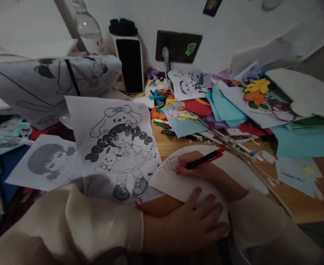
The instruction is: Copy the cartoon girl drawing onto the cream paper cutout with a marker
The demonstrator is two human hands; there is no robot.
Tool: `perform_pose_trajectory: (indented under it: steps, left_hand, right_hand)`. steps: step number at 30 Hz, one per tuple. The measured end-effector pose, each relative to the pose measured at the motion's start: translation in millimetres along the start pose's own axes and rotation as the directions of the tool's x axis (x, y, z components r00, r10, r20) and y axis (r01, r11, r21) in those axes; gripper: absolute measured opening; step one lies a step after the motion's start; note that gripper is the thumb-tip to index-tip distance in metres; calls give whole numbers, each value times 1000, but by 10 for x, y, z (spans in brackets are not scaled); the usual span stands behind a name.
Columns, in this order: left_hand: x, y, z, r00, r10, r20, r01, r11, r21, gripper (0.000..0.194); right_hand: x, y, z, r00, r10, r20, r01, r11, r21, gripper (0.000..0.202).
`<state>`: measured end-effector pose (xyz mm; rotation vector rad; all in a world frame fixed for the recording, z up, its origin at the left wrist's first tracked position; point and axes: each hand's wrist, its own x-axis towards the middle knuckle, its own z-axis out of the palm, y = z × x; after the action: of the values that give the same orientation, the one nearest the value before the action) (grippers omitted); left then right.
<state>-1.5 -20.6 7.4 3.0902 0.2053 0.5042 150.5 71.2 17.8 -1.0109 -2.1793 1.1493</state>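
Note:
My right hand (210, 176) is closed around a black and red pen (205, 159), its writing end down at a white rounded sheet (168, 182). Faint curved pencil-like lines show on that sheet beside my fingertips. With fingers spread, my left hand (191, 221) lies flat on the sheet's near edge, below my right hand. Just left of the sheet is a printed line drawing (123, 147) of a girl in a dog-eared hat. A smaller grey picture (51, 162) of a dark-haired figure lies farther left, partly covered by the drawing.
A phone (129, 64) leans upright against a black-lidded cup (123, 27), near a clear bottle (88, 31). Coloured paper scraps (162, 99), blue paper (225, 103) and several thin sticks clutter the back and right. A cable runs from the wall socket (177, 46).

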Motion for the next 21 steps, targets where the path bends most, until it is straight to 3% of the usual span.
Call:
perform_pose_trajectory:
  steps: [21]
  left_hand:
    - [6, -2, 21, 1000, 12, 25, -12, 1000, -12, 37]
  right_hand:
    - [-11, 19, 15, 998, 12, -63, -8, 997, 72, 30]
